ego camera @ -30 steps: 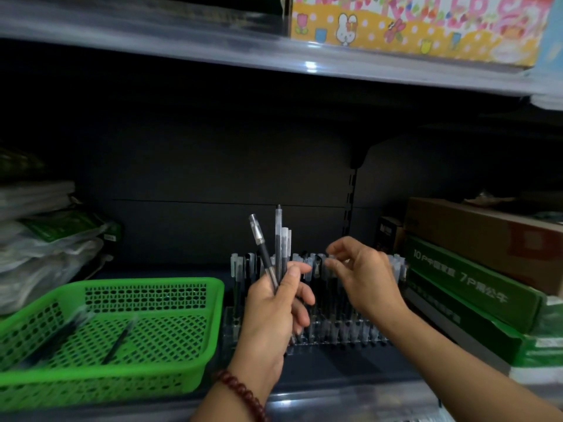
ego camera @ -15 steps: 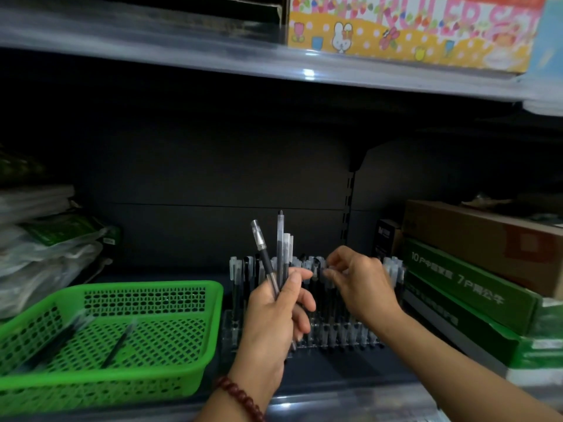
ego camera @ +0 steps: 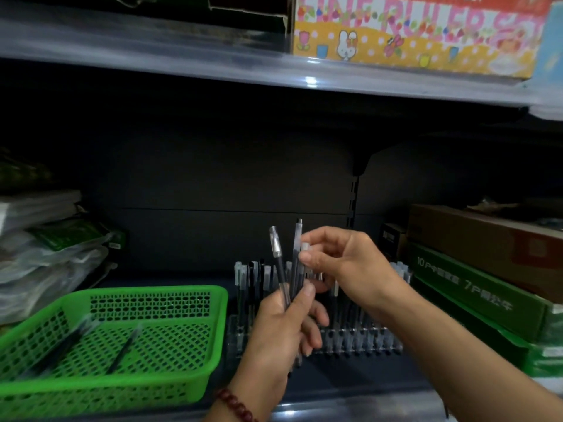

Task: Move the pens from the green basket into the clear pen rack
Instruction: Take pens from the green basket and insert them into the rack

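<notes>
My right hand (ego camera: 344,266) rose from the clear pen rack (ego camera: 359,339); its fingers (ego camera: 307,257) pinched one pen (ego camera: 296,254) from my left hand's (ego camera: 283,327) clenched bundle, readying insertion.

This looks like a stationery shop: dark metal shelving (ego camera: 213,166) with clear price-strip edges, a bright ruler-set box (ego camera: 417,32) on the shelf above, stacked green paper cartons (ego camera: 475,293) at the right, plastic-wrapped packs (ego camera: 45,257) at the left.

dim shop shelving, dark back panel (ego camera: 213,178), glossy upper shelf (ego camera: 152,53), stacked cardboard boxes (ego camera: 475,269) at right
</notes>
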